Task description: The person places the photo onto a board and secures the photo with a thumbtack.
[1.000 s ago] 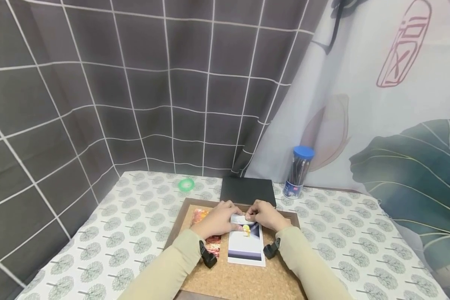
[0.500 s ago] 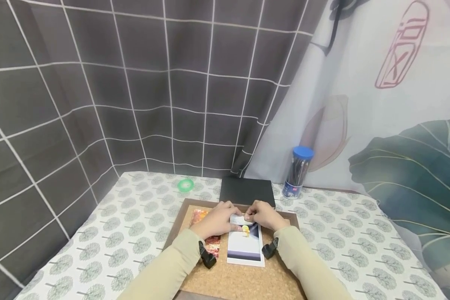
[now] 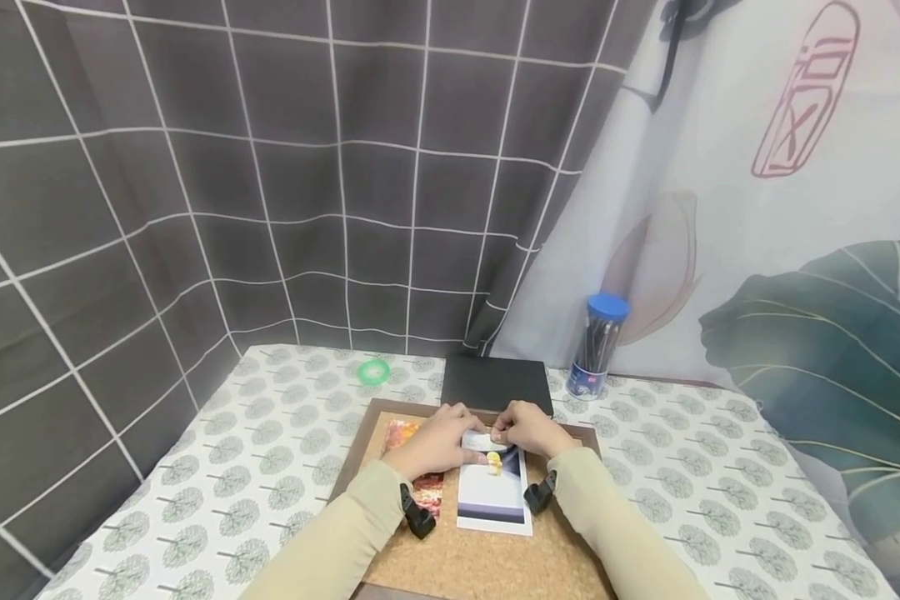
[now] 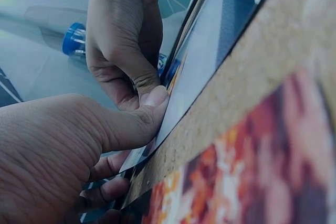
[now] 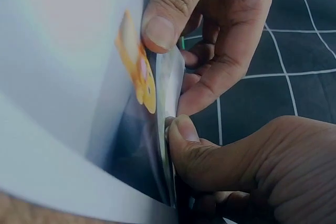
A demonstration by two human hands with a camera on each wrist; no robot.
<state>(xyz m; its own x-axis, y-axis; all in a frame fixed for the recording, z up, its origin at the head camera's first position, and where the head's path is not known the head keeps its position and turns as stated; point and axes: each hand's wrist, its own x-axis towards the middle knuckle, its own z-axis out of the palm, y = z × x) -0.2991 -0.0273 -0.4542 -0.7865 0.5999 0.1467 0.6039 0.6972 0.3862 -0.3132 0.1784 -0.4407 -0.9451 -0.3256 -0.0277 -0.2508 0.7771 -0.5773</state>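
A white picture card with a small yellow figure lies on the brown-framed cork board. My left hand holds the card's upper left part, its thumb on the printed face and its fingers at the top edge. At that same edge my right hand pinches a small shiny thing, apparently a thumbtack, mostly hidden by the thumb. The card's top looks slightly bent in the right wrist view. Beside it a red and orange picture lies on the cork, partly under my left wrist.
Behind the board lies a flat black case. A blue-lidded clear jar of dark sticks stands to its right. A green ring, like a tape roll, lies back left. The table wears a tree-print cloth; a dark checked curtain hangs behind.
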